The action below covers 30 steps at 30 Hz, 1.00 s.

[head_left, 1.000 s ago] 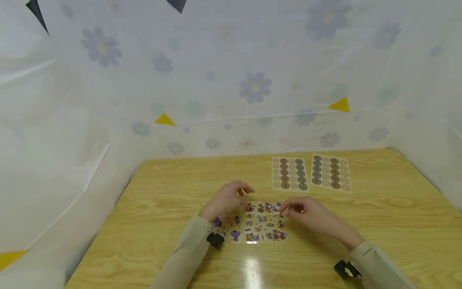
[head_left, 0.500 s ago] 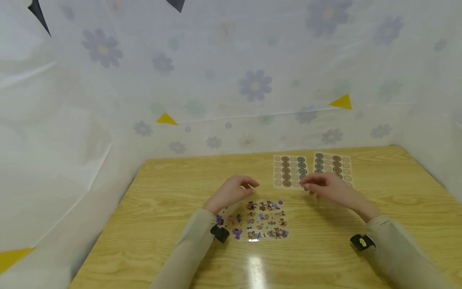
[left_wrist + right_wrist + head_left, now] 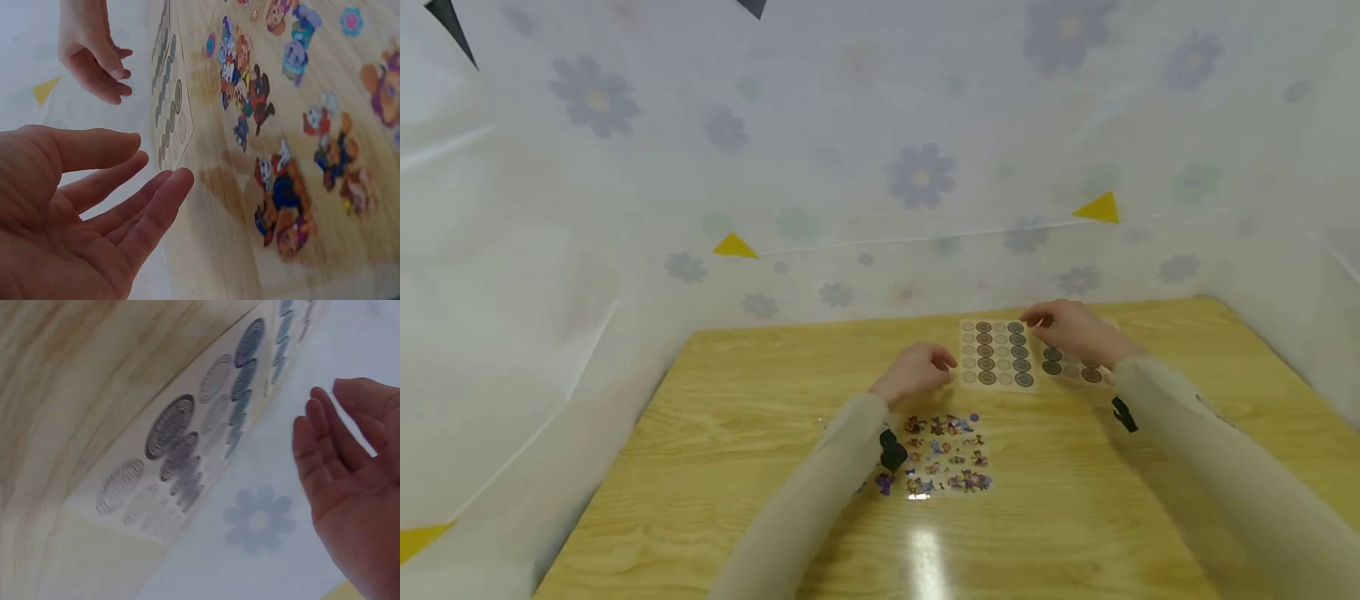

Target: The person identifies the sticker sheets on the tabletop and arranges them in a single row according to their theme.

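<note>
My left hand hovers over the table at the near left corner of the left sheet of round stickers. Its fingers are loosely bent around nothing, as the left wrist view confirms. My right hand is above the right sheet of round stickers and hides part of it. Between its thumb and fingers the right wrist view shows a gap with nothing held. Nearer to me lies a clear sheet of cartoon puppy stickers. The left forearm covers a purple-figured part beside it.
The wooden table ends at a white flowered curtain behind and at the sides. Yellow triangles are fixed on the curtain. Each wrist wears a black camera strap.
My right hand has left the edge of the cartoon sticker sheet and travelled away from me to above the right round-sticker sheet. The left hand has moved forward and right.
</note>
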{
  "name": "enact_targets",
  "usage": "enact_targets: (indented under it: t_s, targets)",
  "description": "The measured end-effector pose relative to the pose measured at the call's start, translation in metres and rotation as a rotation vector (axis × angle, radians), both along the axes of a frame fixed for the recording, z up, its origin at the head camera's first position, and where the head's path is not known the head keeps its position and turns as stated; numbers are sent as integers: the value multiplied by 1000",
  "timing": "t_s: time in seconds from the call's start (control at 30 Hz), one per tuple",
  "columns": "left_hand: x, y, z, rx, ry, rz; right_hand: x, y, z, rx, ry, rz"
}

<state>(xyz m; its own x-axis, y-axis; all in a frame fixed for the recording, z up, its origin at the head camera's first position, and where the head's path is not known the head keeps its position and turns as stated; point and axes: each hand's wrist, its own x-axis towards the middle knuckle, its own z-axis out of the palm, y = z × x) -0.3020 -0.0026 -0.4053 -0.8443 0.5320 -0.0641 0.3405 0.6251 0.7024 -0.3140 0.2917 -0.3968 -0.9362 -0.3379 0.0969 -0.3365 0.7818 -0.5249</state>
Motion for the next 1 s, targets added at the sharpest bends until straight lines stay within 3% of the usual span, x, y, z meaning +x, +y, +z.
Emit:
enact_targets:
  t_s: [0.23, 0.47, 0.7, 1.0]
  targets:
    - [-6, 14, -14, 55, -59, 25, -26, 5, -21, 17, -3, -24]
    - [-9, 23, -28, 62, -69, 0, -33, 9, -30, -68, -128, -11]
    - [-8, 25, -24, 57, -26, 8, -39, 1, -27, -2, -125, -13]
    - [-5, 25, -26, 51, -25, 20, -34, -14, -16, 8, -184, -38]
